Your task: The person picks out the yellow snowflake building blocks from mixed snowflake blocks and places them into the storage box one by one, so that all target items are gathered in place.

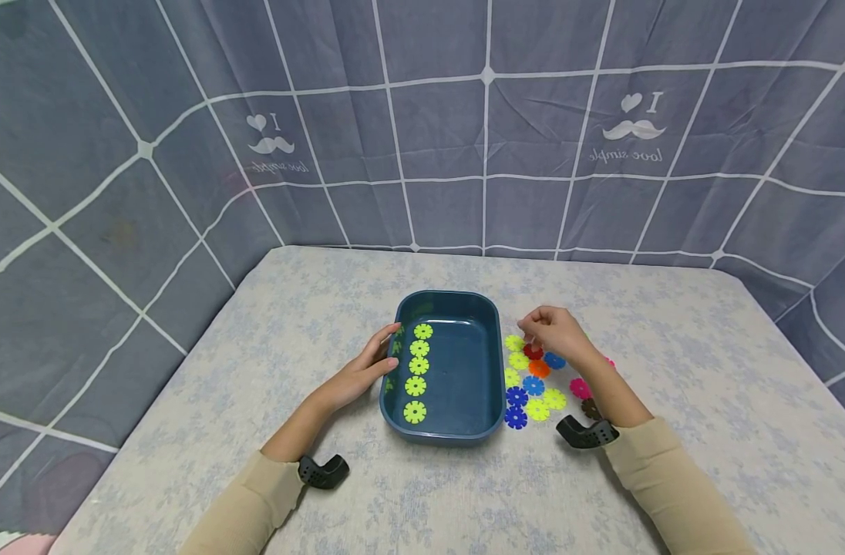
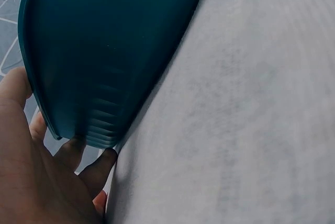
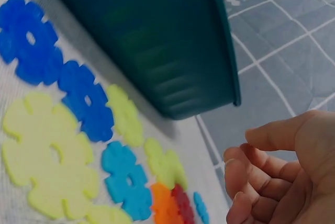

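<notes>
My left hand (image 1: 356, 378) holds the left side of a dark blue plastic tub (image 1: 467, 439). Its thumb and a finger lie over the rim, while other fingers (image 2: 97, 174) press the outer wall. Inside the tub, several yellow-green notched plastic discs (image 1: 415, 385) form a column along the left side. My right hand (image 1: 557, 333) hovers above loose discs right of the tub, fingers loosely bent, and the right wrist view shows nothing between them. Closest below it is a red disc (image 1: 533, 352), beside an orange disc (image 1: 539, 368) and a blue disc (image 1: 554, 361).
More discs lie right of the tub: dark blue (image 1: 516, 417), light blue (image 1: 533, 385), yellow-green (image 1: 537, 409), pink (image 1: 580, 388) and brown (image 1: 590, 408). A pale patterned cloth covers the table (image 1: 311, 308). Behind it hangs a grey-blue curtain (image 1: 436, 139) with white lines.
</notes>
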Demonstrator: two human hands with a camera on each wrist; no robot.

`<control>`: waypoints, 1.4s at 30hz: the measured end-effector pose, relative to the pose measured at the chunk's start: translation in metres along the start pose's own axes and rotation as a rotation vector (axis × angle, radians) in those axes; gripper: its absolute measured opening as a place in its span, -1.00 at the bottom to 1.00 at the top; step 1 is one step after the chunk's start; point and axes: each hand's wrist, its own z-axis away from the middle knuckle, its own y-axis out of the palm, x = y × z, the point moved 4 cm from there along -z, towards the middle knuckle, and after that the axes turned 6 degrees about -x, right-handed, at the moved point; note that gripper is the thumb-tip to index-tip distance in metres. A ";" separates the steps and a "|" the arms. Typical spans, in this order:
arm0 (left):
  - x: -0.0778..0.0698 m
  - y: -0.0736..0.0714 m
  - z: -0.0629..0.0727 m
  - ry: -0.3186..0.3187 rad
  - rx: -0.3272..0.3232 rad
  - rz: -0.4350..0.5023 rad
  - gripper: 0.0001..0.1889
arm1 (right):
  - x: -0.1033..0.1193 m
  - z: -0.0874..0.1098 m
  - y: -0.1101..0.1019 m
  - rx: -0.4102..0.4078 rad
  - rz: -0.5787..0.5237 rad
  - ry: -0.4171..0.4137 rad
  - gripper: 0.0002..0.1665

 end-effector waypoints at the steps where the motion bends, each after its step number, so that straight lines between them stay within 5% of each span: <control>1: 0.000 0.000 0.000 0.001 -0.002 0.000 -0.35 | -0.002 -0.001 0.001 0.003 -0.001 0.003 -0.66; 15: 0.002 -0.002 0.000 0.008 0.006 -0.002 -0.33 | -0.019 -0.009 0.011 -0.046 0.196 -0.073 -0.74; 42: -0.001 -0.003 -0.001 0.009 0.006 0.014 -0.34 | -0.017 -0.013 0.020 -0.050 0.324 -0.064 -0.61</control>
